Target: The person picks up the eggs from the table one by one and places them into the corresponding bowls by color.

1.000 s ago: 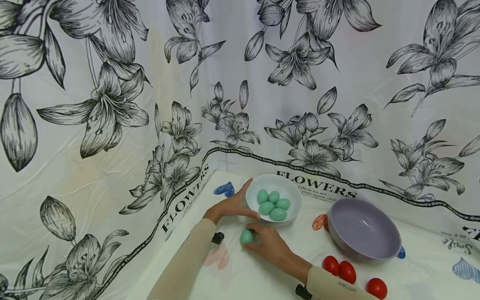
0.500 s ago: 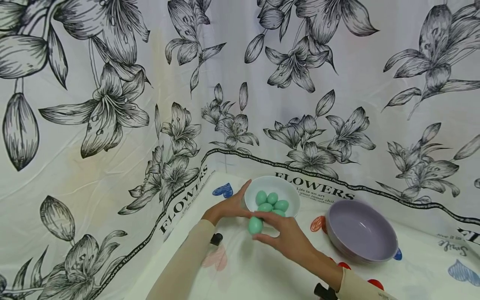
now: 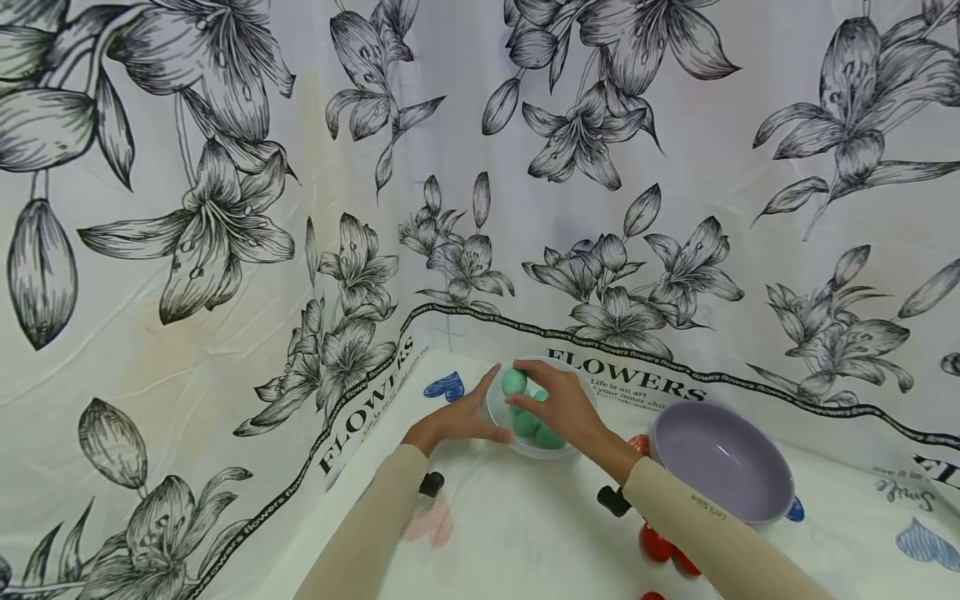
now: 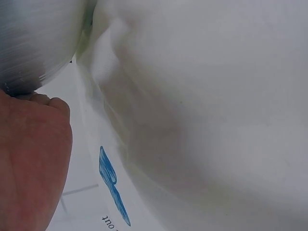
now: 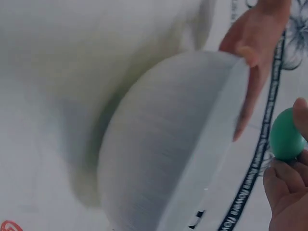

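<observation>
A white bowl (image 3: 540, 453) with several green eggs (image 3: 551, 437) in it stands towards the back of the cloth. My left hand (image 3: 461, 419) holds its left side, thumb and fingers spread around the wall; the left wrist view shows that palm against the bowl's outside. Between the thumb and fingertips of my right hand (image 3: 564, 406) is another green egg (image 3: 513, 382), above the bowl's left part. In the right wrist view the pinched egg (image 5: 286, 134) is beyond the bowl's rim. The right hand hides part of the bowl and its eggs.
To the right sits a purple bowl (image 3: 720, 458). Red eggs (image 3: 655, 543) lie in front of it, partly hidden by my right sleeve (image 3: 705, 525). A flower-printed curtain (image 3: 585, 250) rises behind and at the left of the white cloth (image 3: 517, 533).
My right hand has lifted the green egg from the cloth and carried it up and away from me to above the white bowl. The left hand has stayed at the bowl's side.
</observation>
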A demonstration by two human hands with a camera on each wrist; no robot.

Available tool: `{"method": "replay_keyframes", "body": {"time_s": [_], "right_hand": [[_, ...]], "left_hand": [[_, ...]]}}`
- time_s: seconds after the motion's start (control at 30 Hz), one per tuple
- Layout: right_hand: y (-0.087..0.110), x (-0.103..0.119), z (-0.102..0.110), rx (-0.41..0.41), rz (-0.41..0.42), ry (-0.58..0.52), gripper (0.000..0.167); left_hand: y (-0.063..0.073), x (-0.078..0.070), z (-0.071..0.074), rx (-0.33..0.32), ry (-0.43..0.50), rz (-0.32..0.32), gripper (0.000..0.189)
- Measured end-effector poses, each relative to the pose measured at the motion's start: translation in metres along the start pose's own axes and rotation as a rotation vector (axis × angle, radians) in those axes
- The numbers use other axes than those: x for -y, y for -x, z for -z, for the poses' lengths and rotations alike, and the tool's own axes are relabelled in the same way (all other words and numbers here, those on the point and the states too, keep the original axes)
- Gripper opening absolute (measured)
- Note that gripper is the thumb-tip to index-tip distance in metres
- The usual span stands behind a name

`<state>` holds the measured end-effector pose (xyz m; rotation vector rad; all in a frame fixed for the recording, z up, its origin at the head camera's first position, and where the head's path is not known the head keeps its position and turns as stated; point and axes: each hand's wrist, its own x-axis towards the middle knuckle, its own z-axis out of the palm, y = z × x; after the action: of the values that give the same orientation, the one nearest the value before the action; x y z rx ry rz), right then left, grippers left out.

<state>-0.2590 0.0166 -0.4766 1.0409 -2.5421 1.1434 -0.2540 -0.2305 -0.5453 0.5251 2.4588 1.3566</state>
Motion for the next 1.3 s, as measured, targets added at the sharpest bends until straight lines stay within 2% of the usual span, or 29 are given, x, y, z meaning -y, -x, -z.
{"method": "replay_keyframes", "body": {"time_s": [0.2, 0.3, 0.5, 0.67, 0.83, 1.3], "right_hand": [[-0.005, -0.022, -0.023, 0.137, -0.098, 0.037, 0.061], [-0.006, -0.029, -0.031, 0.188, -0.116, 0.073, 0.061], [-0.008, -0.034, -0.041, 0.232, -0.093, 0.117, 0.06], [-0.007, -0.034, -0.046, 0.288, -0.069, 0.145, 0.061], [-0.006, -0.034, -0.05, 0.301, -0.055, 0.208, 0.061], [-0.007, -0.037, -0.052, 0.343, -0.079, 0.249, 0.06]], "left_hand": [[0.0, 0.001, -0.002, 0.005, 0.006, 0.025, 0.137], [0.0, 0.0, -0.002, 0.006, 0.016, 0.022, 0.138], [0.0, -0.003, -0.002, 0.007, 0.046, -0.003, 0.138], [0.001, -0.004, -0.001, 0.007, 0.029, 0.004, 0.138], [0.001, -0.005, 0.0, 0.008, 0.018, 0.006, 0.138], [0.001, -0.003, 0.001, 0.006, 0.037, 0.002, 0.136]]}}
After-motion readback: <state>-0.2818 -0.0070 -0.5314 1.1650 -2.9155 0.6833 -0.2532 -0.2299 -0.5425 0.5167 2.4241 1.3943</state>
